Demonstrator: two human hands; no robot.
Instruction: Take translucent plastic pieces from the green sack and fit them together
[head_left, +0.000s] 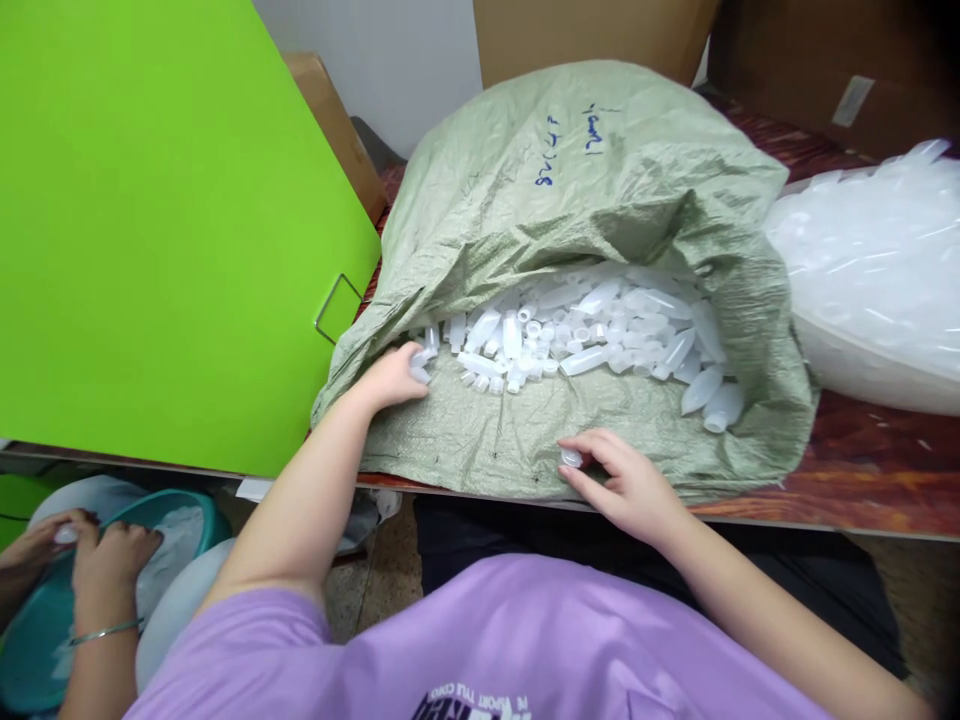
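From the head view, the right hand [628,487] pinches a small translucent piece [571,457] over the near edge of the green sack [480,215]; a light fingertip grip suits it. The left hand [391,379] curls its fingers against loose pieces [432,340] inside; whether they clamp any, I can't tell. Gentle contact should avoid scattering them.

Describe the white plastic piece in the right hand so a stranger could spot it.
Find the big, pale-green woven sack with blue handwriting. Near its front edge, a bare right hand holds the small, translucent white plastic piece. Unlike the similar pieces heaped in the sack's mouth, it is alone between thumb and fingertips.
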